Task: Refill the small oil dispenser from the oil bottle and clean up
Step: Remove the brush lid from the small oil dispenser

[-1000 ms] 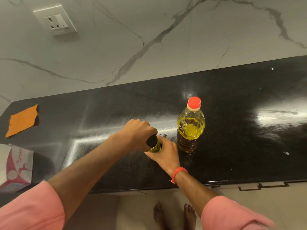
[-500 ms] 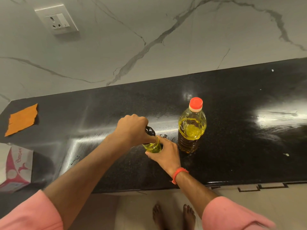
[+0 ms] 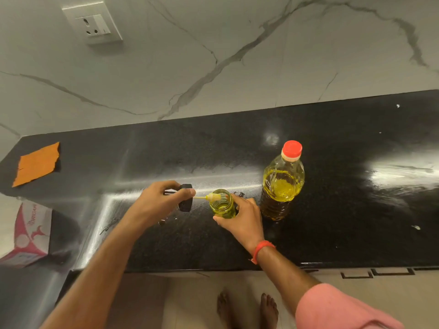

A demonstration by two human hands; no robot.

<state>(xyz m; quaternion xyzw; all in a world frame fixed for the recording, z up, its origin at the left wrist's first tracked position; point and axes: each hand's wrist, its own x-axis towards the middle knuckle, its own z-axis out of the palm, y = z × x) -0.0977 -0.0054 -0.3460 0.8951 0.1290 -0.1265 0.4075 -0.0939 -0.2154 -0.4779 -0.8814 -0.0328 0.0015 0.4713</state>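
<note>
The small glass oil dispenser (image 3: 222, 205) stands open on the black counter (image 3: 344, 233), a little yellow oil in its bottom. My right hand (image 3: 242, 217) grips its side. My left hand (image 3: 159, 203) holds the black lid (image 3: 185, 198) off to the dispenser's left, tilted sideways; the lid's yellow brush (image 3: 210, 197) still reaches over the jar's mouth. Just to the right stands the oil bottle (image 3: 281, 184), upright, red cap on, partly full of yellow oil.
An orange cloth (image 3: 36, 163) lies at the counter's far left. A white and pink tissue box (image 3: 25, 236) sits on the lower left counter. A wall socket (image 3: 92, 22) is on the marble backsplash. Small dark specks lie near the dispenser.
My left hand unscrewed the black lid, lifted it off the dispenser and drew it left, pulling the brush out. My right hand kept gripping the jar.
</note>
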